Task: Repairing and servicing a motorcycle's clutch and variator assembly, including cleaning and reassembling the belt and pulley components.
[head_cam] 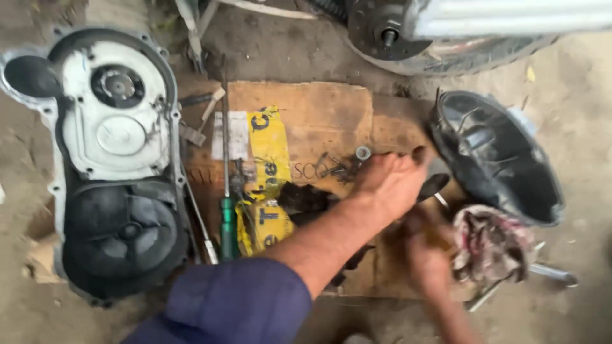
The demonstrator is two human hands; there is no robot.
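A dirty crumpled rag point(489, 245) lies beside the black bowl-shaped cover point(497, 159).

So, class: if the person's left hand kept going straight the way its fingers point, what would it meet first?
The left hand points right and slightly up; it would probably first meet the black round housing just beyond its fingertips, though blur leaves depth uncertain.

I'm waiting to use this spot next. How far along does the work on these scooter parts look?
Done: the engine cover is off and lies on the ground, and loose bolts sit on the cardboard. In hand: the left hand reaches over the bolts, and the right hand is at a rag beside a black housing, blurred. Left: nothing is refitted, and the screwdriver lies unused.
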